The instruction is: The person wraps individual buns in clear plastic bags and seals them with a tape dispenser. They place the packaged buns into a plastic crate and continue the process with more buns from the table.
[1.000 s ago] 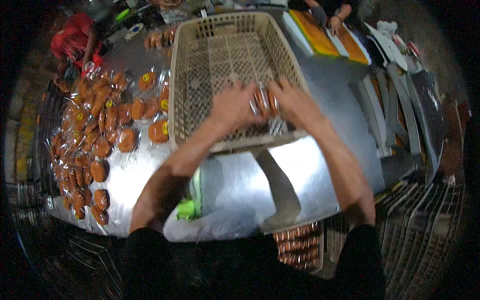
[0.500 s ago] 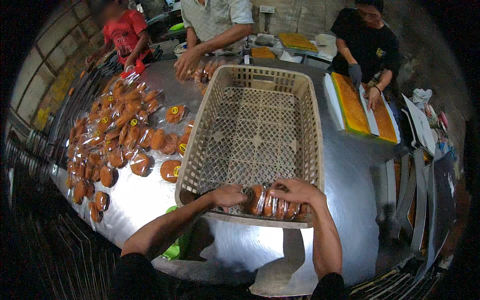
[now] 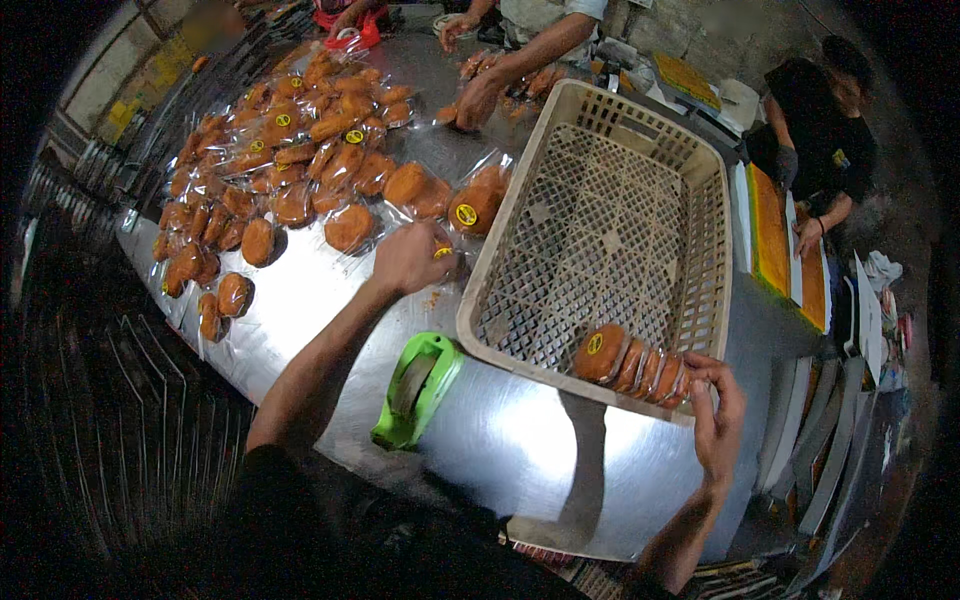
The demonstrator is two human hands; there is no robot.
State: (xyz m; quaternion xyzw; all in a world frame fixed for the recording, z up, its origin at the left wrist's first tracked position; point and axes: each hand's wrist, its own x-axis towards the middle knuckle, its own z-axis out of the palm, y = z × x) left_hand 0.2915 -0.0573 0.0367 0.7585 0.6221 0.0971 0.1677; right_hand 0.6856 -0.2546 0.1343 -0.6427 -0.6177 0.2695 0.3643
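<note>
My left hand point(image 3: 415, 258) is closed on a wrapped brown pastry point(image 3: 442, 251) with a yellow sticker, left of the beige plastic basket point(image 3: 478, 300), among loose wrapped pastries point(image 3: 350, 228) spread over the metal table point(image 3: 300, 340). My right hand point(image 3: 716, 405) grips the end of a row of several wrapped round pastries point(image 3: 635, 362), standing on edge along the basket's near right side. A green and grey tool point(image 3: 425, 385) lies on the table below my left hand.
Co-workers' arms point(image 3: 530, 55) reach in at the back, near a red bag point(image 3: 350, 35). A person in black point(image 3: 840, 140) handles flat golden cakes point(image 3: 770, 230) at the right. Grey strips point(image 3: 820, 450) lie at the right edge.
My left hand has left the basket and moved up-left onto the loose pastries. My right hand has shifted to the right end of the row. The view has turned, showing more co-workers.
</note>
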